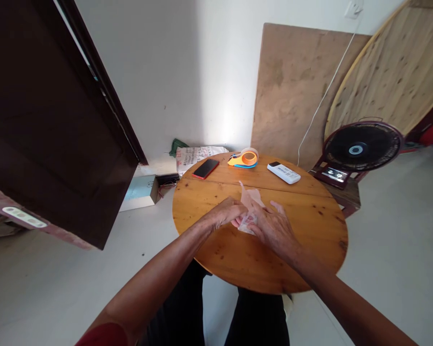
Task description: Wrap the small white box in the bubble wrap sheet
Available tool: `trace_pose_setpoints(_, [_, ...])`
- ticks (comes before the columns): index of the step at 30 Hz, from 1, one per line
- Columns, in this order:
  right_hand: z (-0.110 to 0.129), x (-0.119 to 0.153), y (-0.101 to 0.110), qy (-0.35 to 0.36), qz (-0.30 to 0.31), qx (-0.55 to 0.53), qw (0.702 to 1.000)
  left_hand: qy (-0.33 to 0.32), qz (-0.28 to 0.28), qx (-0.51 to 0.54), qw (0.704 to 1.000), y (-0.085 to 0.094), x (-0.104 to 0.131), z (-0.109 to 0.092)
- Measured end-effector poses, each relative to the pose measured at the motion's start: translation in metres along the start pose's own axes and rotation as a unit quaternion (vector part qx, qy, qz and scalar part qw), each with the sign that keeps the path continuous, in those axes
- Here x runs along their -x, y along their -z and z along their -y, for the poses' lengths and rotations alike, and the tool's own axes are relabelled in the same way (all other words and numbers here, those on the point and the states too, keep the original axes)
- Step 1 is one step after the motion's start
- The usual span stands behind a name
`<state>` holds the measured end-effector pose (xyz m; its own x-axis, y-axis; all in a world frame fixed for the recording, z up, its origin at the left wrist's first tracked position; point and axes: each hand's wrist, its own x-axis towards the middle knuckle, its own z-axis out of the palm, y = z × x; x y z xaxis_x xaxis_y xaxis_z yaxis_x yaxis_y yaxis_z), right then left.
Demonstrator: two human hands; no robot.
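A pale wall (pixel 159 62) rises behind everything, with a dark brown door (pixel 50 120) standing at an angle on the left. The round wooden bench (pixel 303 206) fills the middle of the view, its varnished top marked by knots and crossed by a seam. Behind it, a round pine panel (pixel 389 72) leans at the right, partly covering a flat brown board (pixel 288 81) set against the wall. A dark electric fan (pixel 375 144) stands just beyond the bench's right edge, and a printed white sack (pixel 195 156) lies behind the far left edge. Over the near half of the bench, the left hand (pixel 233 211) has its fingers curled tight, gripping a thin whitish sheet (pixel 251 195); the right hand (pixel 276 228) lies across the same sheet with its fingers fairly close together (whether they pinch it, I cannot tell). The sheet is crumpled and slightly see-through, between the two hands, one corner sticking up. Along the far side rest a white handheld device (pixel 284 173) with a dark window, an orange-and-blue tape dispenser (pixel 242 160) and a red-edged smartphone (pixel 205 168), each apart from the others.
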<state>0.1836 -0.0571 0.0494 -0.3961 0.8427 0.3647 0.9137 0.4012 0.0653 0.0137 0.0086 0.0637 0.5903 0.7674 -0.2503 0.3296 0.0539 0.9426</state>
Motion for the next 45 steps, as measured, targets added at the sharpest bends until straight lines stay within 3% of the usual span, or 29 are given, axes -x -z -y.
trace_pose_setpoints(4, [-0.004, 0.003, -0.005, -0.001, -0.012, -0.014, 1.0, -0.106, -0.013, -0.127, 0.986, -0.004, 0.01, 0.005])
trace_pose_setpoints(8, [-0.008, 0.004, 0.0, -0.005, 0.01, -0.036, 0.999, -0.195, -0.078, -0.321, 0.924, -0.018, 0.013, 0.012])
trace_pose_setpoints(13, [-0.019, 0.01, 0.013, -0.013, 0.047, -0.097, 0.994, -0.249, -0.139, -0.425, 0.859, -0.024, 0.011, 0.02])
trace_pose_setpoints(17, [-0.03, 0.018, 0.019, -0.074, 0.058, -0.127, 0.987, -0.301, -0.096, -0.474, 0.822, -0.02, 0.009, 0.017])
trace_pose_setpoints(20, [-0.034, 0.022, 0.016, -0.13, 0.046, -0.132, 0.982, -0.307, -0.058, -0.494, 0.812, -0.019, 0.008, 0.01])
trace_pose_setpoints(25, [-0.033, 0.027, 0.002, -0.233, 0.012, -0.142, 0.962, -0.31, -0.045, -0.505, 0.805, -0.019, 0.008, 0.003])
trace_pose_setpoints(29, [-0.032, 0.027, -0.008, -0.329, 0.07, -0.225, 0.914, -0.308, -0.033, -0.514, 0.8, -0.02, 0.008, 0.002])
trace_pose_setpoints(32, [-0.033, 0.027, -0.018, -0.349, 0.076, -0.263, 0.896, -0.306, -0.028, -0.524, 0.794, -0.02, 0.008, 0.001])
trace_pose_setpoints(36, [-0.033, 0.029, -0.028, -0.353, 0.025, -0.317, 0.88, -0.305, -0.018, -0.534, 0.788, -0.02, 0.006, 0.0])
trace_pose_setpoints(42, [-0.021, 0.015, -0.025, -0.373, -0.03, -0.491, 0.787, -0.315, -0.038, -0.533, 0.785, -0.021, 0.004, 0.005])
trace_pose_setpoints(45, [-0.014, 0.002, -0.022, -0.373, -0.042, -0.525, 0.763, -0.321, -0.043, -0.518, 0.792, -0.019, 0.004, 0.007])
